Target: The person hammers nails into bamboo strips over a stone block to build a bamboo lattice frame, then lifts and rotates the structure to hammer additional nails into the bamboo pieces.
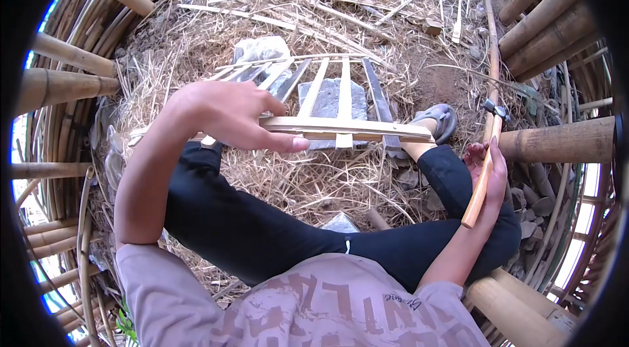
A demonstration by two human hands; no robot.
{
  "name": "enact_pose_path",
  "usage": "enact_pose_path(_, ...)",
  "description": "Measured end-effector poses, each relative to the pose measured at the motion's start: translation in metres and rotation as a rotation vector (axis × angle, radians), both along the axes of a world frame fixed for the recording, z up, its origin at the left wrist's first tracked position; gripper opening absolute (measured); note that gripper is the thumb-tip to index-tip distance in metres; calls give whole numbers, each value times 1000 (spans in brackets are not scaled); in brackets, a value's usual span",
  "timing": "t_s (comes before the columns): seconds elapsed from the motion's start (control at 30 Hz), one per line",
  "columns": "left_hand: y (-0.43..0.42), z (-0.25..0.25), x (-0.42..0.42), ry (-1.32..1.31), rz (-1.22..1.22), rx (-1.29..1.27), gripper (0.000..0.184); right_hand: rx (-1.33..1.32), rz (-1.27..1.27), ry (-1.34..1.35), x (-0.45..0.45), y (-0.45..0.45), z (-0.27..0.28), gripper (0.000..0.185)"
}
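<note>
My left hand (236,118) reaches over a bamboo frame (354,127), its thumb along the near side of the front rail and its fingers over the far side. Several slats run from this rail to a thinner far strip; some are pale and some dark grey, like the slat (377,95) at the right end. In my right hand (498,170) is a hammer (481,186), its wooden handle lying across the palm and its metal head up, apart from the frame. Beneath the slats sits a flat grey stone block (314,99).
My legs are bent around the frame, with a grey sandal (447,118) at its right end. Split bamboo strips (288,19) and dry shavings (295,180) litter the ground. Thick bamboo poles (557,144) rise on both sides. A pale stone (262,48) lies behind the frame.
</note>
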State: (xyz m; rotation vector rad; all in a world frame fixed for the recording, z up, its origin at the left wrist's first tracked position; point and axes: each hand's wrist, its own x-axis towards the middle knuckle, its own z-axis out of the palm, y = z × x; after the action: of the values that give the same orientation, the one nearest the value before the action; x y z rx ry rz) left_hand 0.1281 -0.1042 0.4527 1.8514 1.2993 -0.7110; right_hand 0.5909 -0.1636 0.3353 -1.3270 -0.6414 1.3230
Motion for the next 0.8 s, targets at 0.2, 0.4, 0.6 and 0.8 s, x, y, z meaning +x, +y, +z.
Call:
enact_pose_path(0.2,-13,-3,-1,-6,12,-22,86,2,1,5,3,1,-5,27)
enact_pose_path(0.4,-26,5,1,-11,-54,169,87,-17,31,-32,-6,1,-2,29)
enact_pose_path(0.6,-35,-4,5,-33,-22,193,87,-14,62,-257,-46,2,-7,30)
enact_pose_path(0.8,-40,-10,9,-53,-74,233,74,-36,367,-66,-106,5,19,39)
